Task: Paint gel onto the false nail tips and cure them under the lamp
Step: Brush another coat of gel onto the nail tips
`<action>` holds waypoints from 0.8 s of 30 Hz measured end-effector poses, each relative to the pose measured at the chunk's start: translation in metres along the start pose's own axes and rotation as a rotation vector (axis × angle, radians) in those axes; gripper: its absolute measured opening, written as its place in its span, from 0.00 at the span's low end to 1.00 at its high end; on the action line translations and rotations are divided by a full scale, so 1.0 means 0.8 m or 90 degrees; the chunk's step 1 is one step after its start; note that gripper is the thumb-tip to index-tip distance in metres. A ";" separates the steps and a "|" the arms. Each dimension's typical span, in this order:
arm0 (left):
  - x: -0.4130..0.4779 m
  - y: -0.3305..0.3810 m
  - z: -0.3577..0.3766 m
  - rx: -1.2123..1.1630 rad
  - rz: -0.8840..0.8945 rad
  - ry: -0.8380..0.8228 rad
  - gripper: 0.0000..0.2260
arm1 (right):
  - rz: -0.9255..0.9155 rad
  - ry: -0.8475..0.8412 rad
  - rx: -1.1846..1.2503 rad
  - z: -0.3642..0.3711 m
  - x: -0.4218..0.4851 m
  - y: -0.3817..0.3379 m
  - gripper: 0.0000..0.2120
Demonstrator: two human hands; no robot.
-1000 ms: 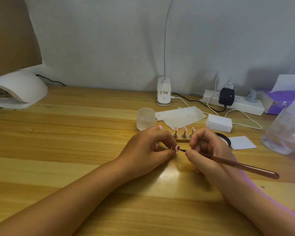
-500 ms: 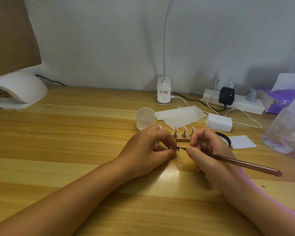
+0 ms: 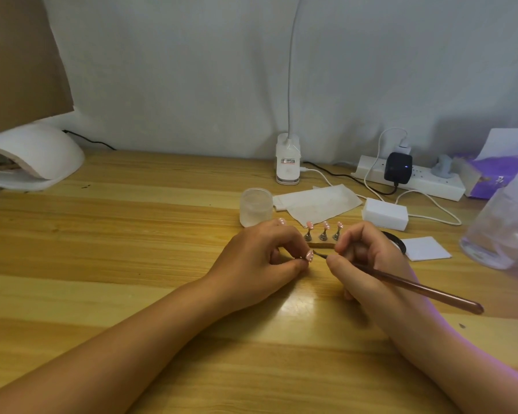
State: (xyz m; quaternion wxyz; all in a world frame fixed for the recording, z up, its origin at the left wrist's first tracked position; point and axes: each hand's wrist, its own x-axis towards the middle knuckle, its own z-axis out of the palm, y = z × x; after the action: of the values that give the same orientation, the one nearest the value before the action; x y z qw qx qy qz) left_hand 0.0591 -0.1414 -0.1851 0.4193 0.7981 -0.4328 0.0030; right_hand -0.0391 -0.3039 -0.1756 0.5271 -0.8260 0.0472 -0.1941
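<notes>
On the wooden worktop (image 3: 132, 264), the left hand (image 3: 257, 261) pinches one pink nail tip (image 3: 309, 255), the right hand (image 3: 368, 261) grips one brush (image 3: 416, 286) against it, three more tips (image 3: 324, 225) stand just behind, one jar (image 3: 256, 210) nearby.

One dotted nail tip (image 3: 309, 255) at the brush (image 3: 401, 282), a row of three tips (image 3: 324, 226) on stands, the curing lamp (image 3: 33, 153) at the far left of the desk (image 3: 132, 264).
The dotted nail tip, pink with white spots, is pinched in the left hand (image 3: 260, 264) near the middle of the desk. The brush's dark fine point meets it or nearly does. The right hand (image 3: 368, 264) grips the glossy brown handle, which slants out to the right above the desk. Just behind, the row of three tips, also pink with white spots, stands upright on small metal stands. The curing lamp, a white dome, sits by the desk's far left edge with its opening turned left.
</notes>
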 end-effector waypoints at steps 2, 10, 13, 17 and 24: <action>0.000 -0.001 0.000 0.005 0.003 0.002 0.05 | -0.008 -0.021 -0.006 0.001 0.000 -0.001 0.08; 0.001 -0.003 0.003 -0.008 0.001 0.006 0.03 | -0.044 -0.086 0.067 -0.003 -0.004 -0.002 0.09; 0.001 -0.004 0.003 -0.011 -0.001 0.008 0.04 | -0.043 -0.079 0.076 -0.002 -0.003 0.000 0.09; 0.001 -0.005 0.004 -0.021 -0.007 0.010 0.04 | -0.028 -0.050 0.050 -0.001 0.000 0.003 0.11; 0.001 -0.005 0.005 -0.030 -0.004 0.009 0.01 | -0.008 0.018 0.022 -0.002 0.001 0.005 0.07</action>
State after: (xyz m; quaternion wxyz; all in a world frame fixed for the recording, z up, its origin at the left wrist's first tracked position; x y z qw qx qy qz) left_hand 0.0610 -0.1432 -0.1899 0.4409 0.7894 -0.4271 -0.0027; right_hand -0.0385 -0.3073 -0.1786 0.5394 -0.8142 0.0458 -0.2097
